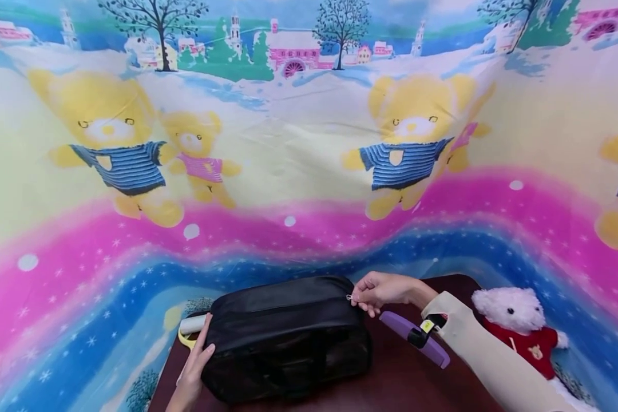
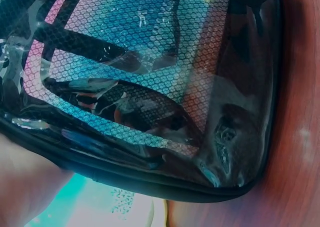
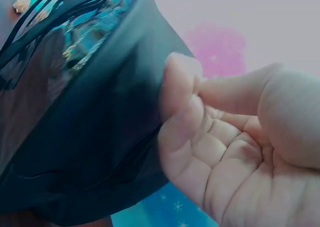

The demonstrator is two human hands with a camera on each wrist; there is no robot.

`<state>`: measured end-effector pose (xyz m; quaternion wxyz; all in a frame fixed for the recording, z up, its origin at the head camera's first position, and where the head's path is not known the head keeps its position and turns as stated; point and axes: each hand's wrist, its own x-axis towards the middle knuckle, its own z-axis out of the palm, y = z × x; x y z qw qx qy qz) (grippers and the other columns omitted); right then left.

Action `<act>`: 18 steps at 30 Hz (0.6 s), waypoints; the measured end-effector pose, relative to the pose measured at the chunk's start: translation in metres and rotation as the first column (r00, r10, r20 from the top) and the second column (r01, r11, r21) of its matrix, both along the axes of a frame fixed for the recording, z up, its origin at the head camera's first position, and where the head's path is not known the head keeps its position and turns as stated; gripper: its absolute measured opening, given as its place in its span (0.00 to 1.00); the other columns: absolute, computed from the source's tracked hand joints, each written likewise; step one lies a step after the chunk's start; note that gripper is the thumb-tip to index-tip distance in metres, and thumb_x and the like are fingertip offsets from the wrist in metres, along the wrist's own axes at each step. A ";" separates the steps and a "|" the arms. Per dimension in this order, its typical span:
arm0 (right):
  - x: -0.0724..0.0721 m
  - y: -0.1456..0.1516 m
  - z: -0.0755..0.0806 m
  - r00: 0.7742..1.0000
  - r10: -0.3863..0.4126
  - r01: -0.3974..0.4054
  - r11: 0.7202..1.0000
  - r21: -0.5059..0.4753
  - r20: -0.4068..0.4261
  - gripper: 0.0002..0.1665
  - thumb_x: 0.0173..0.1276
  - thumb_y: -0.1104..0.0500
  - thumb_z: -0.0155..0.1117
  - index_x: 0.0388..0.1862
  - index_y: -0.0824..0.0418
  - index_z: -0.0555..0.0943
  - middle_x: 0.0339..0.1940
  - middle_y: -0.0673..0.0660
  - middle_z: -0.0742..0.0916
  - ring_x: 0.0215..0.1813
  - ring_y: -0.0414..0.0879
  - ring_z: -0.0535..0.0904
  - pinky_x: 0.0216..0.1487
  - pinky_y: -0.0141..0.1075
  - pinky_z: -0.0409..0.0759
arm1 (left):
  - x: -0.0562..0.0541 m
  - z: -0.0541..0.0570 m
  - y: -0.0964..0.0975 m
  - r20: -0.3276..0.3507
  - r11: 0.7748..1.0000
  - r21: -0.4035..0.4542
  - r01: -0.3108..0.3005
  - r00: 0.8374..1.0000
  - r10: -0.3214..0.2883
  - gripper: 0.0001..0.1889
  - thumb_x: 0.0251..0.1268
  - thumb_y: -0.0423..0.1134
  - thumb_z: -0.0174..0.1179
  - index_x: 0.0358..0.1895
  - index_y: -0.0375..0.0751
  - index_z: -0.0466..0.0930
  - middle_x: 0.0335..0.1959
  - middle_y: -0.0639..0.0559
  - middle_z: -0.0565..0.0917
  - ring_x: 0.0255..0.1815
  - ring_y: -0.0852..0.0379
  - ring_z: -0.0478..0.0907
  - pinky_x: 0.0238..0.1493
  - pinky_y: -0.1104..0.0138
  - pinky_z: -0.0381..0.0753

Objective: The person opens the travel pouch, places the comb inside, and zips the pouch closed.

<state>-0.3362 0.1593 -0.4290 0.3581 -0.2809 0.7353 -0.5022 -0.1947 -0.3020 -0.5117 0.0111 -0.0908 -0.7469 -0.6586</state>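
A black bag (image 1: pixel 283 320) with a glossy side panel stands on the dark red-brown table (image 1: pixel 407 389). Its top zipper appears shut along its length. My right hand (image 1: pixel 381 292) pinches the small metal zipper pull (image 1: pixel 349 297) at the bag's right end between thumb and forefinger. In the right wrist view these fingertips (image 3: pixel 182 112) meet close by the black fabric, and the pull is hidden. Against the bag's left end my left hand (image 1: pixel 193 363) rests with its fingers extended. The left wrist view shows the shiny panel (image 2: pixel 150 77) reflecting its surroundings.
Behind the bag's left end lies a white roll-like thing (image 1: pixel 193 325) with a yellow ring-shaped thing (image 1: pixel 185 341) under it. A white plush toy in a red shirt (image 1: pixel 525 343) sits at the right. Bear-printed cloth (image 1: pixel 288 171) hangs behind the table.
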 end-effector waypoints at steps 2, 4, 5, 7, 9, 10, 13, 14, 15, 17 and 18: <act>0.001 0.000 0.004 1.000 0.016 -0.016 1.000 0.025 -0.008 0.15 0.81 0.61 0.55 0.47 0.73 0.82 0.25 0.50 0.83 0.24 0.39 0.81 0.29 0.31 0.80 | -0.001 -0.001 0.002 -0.025 1.000 -0.011 0.012 1.000 -0.012 0.35 0.87 0.42 0.35 0.85 0.44 0.28 0.85 0.39 0.25 0.82 0.34 0.18 0.81 0.44 0.37; 0.002 -0.002 0.007 0.999 0.033 -0.033 0.999 0.030 -0.025 0.15 0.81 0.60 0.56 0.47 0.73 0.82 0.25 0.50 0.83 0.24 0.38 0.82 0.27 0.30 0.79 | -0.002 -0.001 0.003 -0.047 1.000 -0.011 0.020 0.999 -0.021 0.34 0.87 0.41 0.35 0.85 0.44 0.28 0.85 0.38 0.26 0.83 0.35 0.19 0.79 0.67 0.45; 0.002 -0.003 0.008 0.999 0.042 -0.041 0.999 0.031 -0.030 0.16 0.81 0.59 0.56 0.46 0.73 0.82 0.25 0.50 0.84 0.24 0.38 0.82 0.26 0.30 0.78 | -0.002 -0.002 0.004 -0.056 1.000 -0.010 0.023 0.998 -0.023 0.34 0.87 0.41 0.34 0.85 0.44 0.29 0.85 0.38 0.26 0.83 0.36 0.19 0.74 0.77 0.48; 0.001 -0.008 0.011 0.998 0.060 -0.059 0.998 0.033 -0.037 0.16 0.81 0.58 0.57 0.45 0.71 0.83 0.25 0.50 0.84 0.24 0.38 0.83 0.26 0.29 0.76 | -0.003 -0.003 0.005 -0.075 1.000 -0.013 0.028 0.997 -0.029 0.34 0.87 0.39 0.34 0.85 0.43 0.29 0.85 0.37 0.26 0.83 0.37 0.19 0.59 0.88 0.53; 0.000 -0.013 0.013 0.996 0.073 -0.072 0.997 0.037 -0.046 0.15 0.80 0.57 0.58 0.43 0.69 0.83 0.25 0.50 0.85 0.24 0.38 0.84 0.25 0.28 0.76 | -0.003 -0.003 0.005 -0.087 0.999 -0.015 0.034 0.996 -0.035 0.34 0.86 0.39 0.34 0.85 0.42 0.29 0.85 0.36 0.26 0.83 0.36 0.19 0.58 0.90 0.53; 0.000 -0.015 0.015 0.996 0.077 -0.075 0.996 0.042 -0.048 0.15 0.80 0.56 0.58 0.43 0.68 0.84 0.25 0.50 0.85 0.24 0.38 0.84 0.25 0.28 0.76 | -0.003 -0.003 0.005 -0.090 0.999 -0.016 0.036 0.995 -0.037 0.34 0.86 0.39 0.34 0.85 0.42 0.29 0.84 0.35 0.26 0.82 0.35 0.19 0.58 0.90 0.53; -0.001 -0.021 0.021 0.995 0.080 -0.077 0.996 0.056 -0.058 0.16 0.81 0.56 0.57 0.41 0.69 0.83 0.24 0.50 0.85 0.24 0.38 0.84 0.24 0.28 0.77 | -0.003 -0.005 0.005 -0.088 0.999 -0.024 0.023 0.996 -0.025 0.34 0.86 0.40 0.34 0.85 0.41 0.30 0.85 0.36 0.27 0.84 0.38 0.21 0.58 0.90 0.54; -0.001 -0.023 0.023 0.996 0.073 -0.070 0.996 0.056 -0.060 0.17 0.81 0.56 0.57 0.40 0.70 0.83 0.23 0.50 0.85 0.23 0.38 0.84 0.23 0.29 0.77 | -0.003 -0.006 0.005 -0.086 0.999 -0.030 0.011 0.996 -0.014 0.33 0.87 0.40 0.34 0.85 0.41 0.31 0.85 0.37 0.28 0.86 0.46 0.24 0.59 0.91 0.54; -0.001 -0.025 0.026 0.996 0.067 -0.064 0.996 0.056 -0.056 0.18 0.82 0.56 0.56 0.39 0.71 0.82 0.23 0.50 0.84 0.23 0.39 0.84 0.23 0.29 0.77 | -0.002 -0.007 0.005 -0.086 0.999 -0.034 -0.003 0.996 0.000 0.33 0.87 0.40 0.34 0.85 0.42 0.31 0.85 0.37 0.29 0.87 0.56 0.28 0.60 0.91 0.55; 0.000 -0.030 0.033 0.997 0.059 -0.055 0.996 0.065 -0.057 0.20 0.82 0.55 0.55 0.39 0.73 0.81 0.23 0.50 0.83 0.24 0.40 0.84 0.23 0.30 0.77 | -0.001 -0.009 0.005 -0.092 0.998 -0.039 -0.043 0.995 0.039 0.32 0.88 0.41 0.34 0.85 0.43 0.33 0.86 0.42 0.32 0.83 0.77 0.37 0.61 0.91 0.58; 0.001 -0.033 0.036 0.995 0.055 -0.048 0.995 0.082 -0.083 0.21 0.82 0.54 0.55 0.39 0.73 0.81 0.23 0.50 0.83 0.24 0.40 0.85 0.22 0.30 0.77 | 0.000 -0.010 0.005 -0.101 0.997 -0.036 -0.061 0.993 0.057 0.32 0.88 0.41 0.34 0.85 0.43 0.35 0.87 0.43 0.34 0.79 0.85 0.42 0.61 0.91 0.61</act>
